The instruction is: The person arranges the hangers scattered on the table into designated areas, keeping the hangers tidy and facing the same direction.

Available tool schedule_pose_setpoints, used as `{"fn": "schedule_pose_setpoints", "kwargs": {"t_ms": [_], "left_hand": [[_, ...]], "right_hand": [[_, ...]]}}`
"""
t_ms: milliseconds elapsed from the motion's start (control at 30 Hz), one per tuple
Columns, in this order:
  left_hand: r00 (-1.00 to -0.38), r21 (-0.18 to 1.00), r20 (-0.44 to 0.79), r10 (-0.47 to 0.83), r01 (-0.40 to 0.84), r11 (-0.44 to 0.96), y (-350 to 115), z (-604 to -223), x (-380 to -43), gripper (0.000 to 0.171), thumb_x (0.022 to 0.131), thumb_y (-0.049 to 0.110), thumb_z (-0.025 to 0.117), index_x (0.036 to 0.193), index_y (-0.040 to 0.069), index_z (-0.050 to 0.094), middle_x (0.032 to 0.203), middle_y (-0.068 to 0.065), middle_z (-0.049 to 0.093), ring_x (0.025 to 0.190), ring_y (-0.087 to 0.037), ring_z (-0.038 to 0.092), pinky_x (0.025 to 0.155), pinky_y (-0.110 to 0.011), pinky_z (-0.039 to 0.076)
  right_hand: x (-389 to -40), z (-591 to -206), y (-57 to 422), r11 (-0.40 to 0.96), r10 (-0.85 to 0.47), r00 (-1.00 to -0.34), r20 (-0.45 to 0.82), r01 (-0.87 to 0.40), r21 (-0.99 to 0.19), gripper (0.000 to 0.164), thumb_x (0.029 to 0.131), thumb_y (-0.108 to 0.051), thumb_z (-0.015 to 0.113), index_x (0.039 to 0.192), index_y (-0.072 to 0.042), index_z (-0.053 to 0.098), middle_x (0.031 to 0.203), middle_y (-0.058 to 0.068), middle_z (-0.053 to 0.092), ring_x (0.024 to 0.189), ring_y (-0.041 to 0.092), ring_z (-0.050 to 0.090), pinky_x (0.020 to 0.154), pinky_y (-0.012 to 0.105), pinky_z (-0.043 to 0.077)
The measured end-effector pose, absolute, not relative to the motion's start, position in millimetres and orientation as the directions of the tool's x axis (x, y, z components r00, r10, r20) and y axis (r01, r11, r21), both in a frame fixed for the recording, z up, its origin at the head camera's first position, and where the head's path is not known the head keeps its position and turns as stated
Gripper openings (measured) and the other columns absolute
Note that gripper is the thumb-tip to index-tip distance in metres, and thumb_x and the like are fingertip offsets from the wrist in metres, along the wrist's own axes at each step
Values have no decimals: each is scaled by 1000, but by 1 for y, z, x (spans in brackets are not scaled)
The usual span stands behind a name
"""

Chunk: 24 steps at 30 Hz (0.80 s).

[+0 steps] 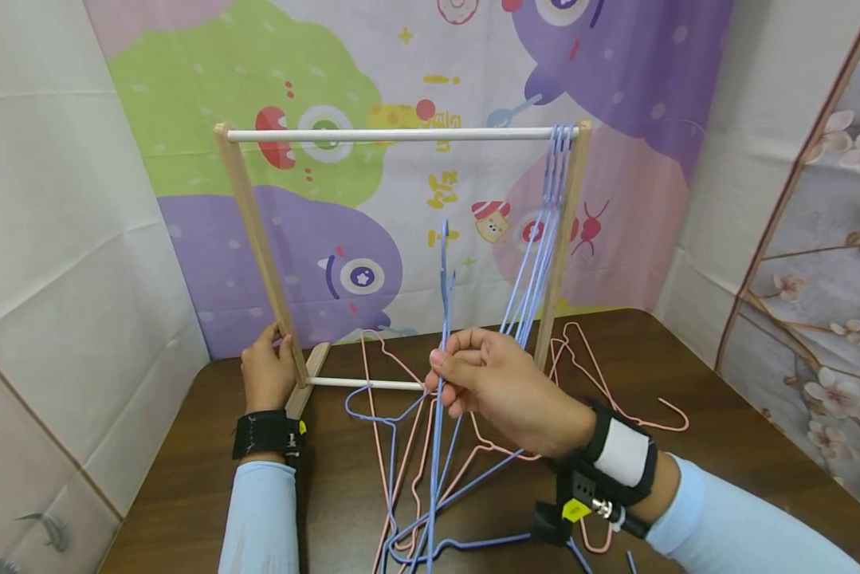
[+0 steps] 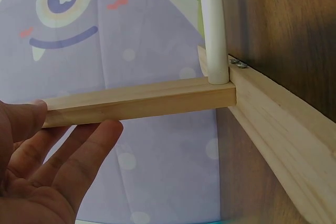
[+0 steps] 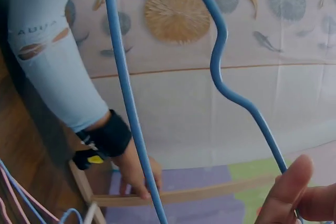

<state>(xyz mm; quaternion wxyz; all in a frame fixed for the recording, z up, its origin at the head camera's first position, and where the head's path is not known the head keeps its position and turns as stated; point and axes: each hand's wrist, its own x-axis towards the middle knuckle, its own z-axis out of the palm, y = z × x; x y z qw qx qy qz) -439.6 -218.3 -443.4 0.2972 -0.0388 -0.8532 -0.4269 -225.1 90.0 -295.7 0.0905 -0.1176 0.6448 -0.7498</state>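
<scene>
My left hand (image 1: 268, 375) holds the lower part of the left wooden post (image 1: 256, 239) of a small rack. In the left wrist view, thumb and fingers lie on opposite sides of that post (image 2: 142, 100). Between thumb and fingers, my right hand (image 1: 508, 387) pinches a blue clothes hanger (image 1: 445, 299), seen nearly edge-on with its hook up, in front of the rack. The right wrist view shows this hanger's (image 3: 128, 87) bent wire close up, with part of the right hand (image 3: 289, 198). Several blue hangers (image 1: 537, 263) hang at the right end of the white top rod (image 1: 401, 135).
Pink hangers (image 1: 379, 430) and blue hangers (image 1: 487, 544) lie tangled on the brown table (image 1: 207, 478) below the right hand. Another pink hanger (image 1: 593, 375) lies by the right post (image 1: 571, 207). A white lower rod (image 1: 372, 384) joins the posts. A patterned curtain (image 1: 372, 64) hangs behind.
</scene>
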Motion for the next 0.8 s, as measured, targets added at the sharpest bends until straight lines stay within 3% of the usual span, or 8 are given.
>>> {"fn": "schedule_pose_setpoints", "kwargs": {"t_ms": [433, 800], "left_hand": [[-817, 702, 544, -192, 318, 637, -219, -443, -439, 32, 104, 9, 59, 134, 0, 64, 126, -22, 69, 104, -45, 71, 90, -61, 54], [-823, 706, 538, -184, 319, 632, -219, -444, -440, 34, 105, 11, 58, 137, 1, 62, 129, -22, 68, 103, -46, 70, 88, -61, 55]], "right_hand": [[-245, -248, 111, -170, -166, -978, 123, -94, -981, 8, 108, -10, 52, 105, -4, 48, 88, 4, 66, 63, 8, 55, 56, 16, 50], [-270, -237, 124, -169, 24, -991, 130, -132, -977, 10, 106, -14, 57, 104, -11, 48, 88, 1, 68, 61, 7, 54, 53, 17, 45]]}}
